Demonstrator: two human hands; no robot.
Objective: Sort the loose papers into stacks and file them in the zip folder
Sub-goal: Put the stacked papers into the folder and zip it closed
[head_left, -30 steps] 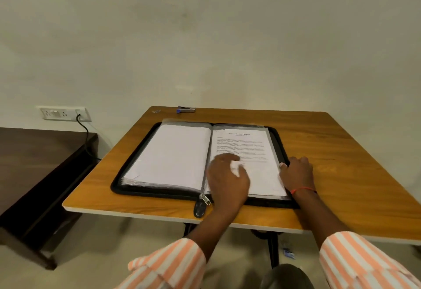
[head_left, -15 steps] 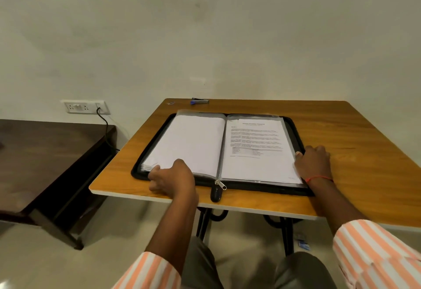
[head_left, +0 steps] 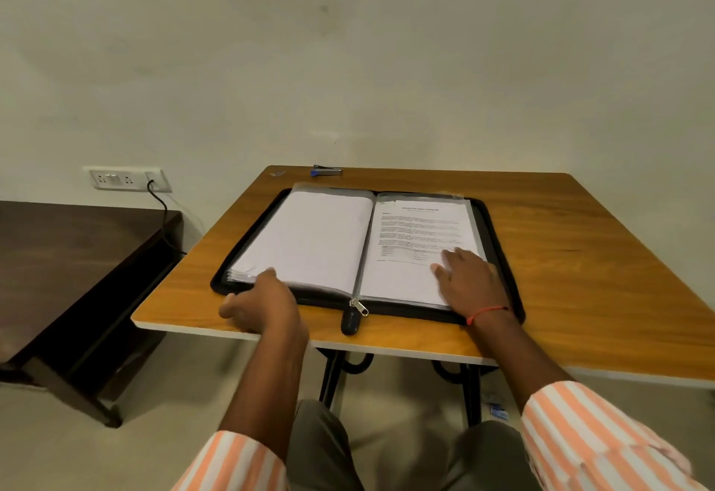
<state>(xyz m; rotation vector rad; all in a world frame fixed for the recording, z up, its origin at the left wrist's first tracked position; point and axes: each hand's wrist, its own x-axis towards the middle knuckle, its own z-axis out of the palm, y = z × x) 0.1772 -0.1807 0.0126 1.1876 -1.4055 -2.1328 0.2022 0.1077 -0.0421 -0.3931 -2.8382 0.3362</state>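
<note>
A black zip folder [head_left: 499, 235] lies open on the wooden table [head_left: 580, 258]. Its left half holds a thick stack of clear sleeves with blank white papers [head_left: 309, 239]; its right half shows a printed page [head_left: 418, 231] in a sleeve. My left hand [head_left: 263, 305] curls around the folder's near left edge, by the corner. My right hand [head_left: 468, 281] lies flat with spread fingers on the lower right part of the printed page. The zip pull [head_left: 354, 316] hangs at the spine's near end.
A small blue stapler [head_left: 327, 170] and a tiny clip [head_left: 277, 173] lie at the table's far edge. A dark wooden bench [head_left: 69, 270] stands to the left, below a wall socket [head_left: 127, 180] with a black cable. My knees are under the table's near edge.
My left hand left the printed page and went to the folder's near left edge. My right hand slid from the folder's right edge onto the printed page.
</note>
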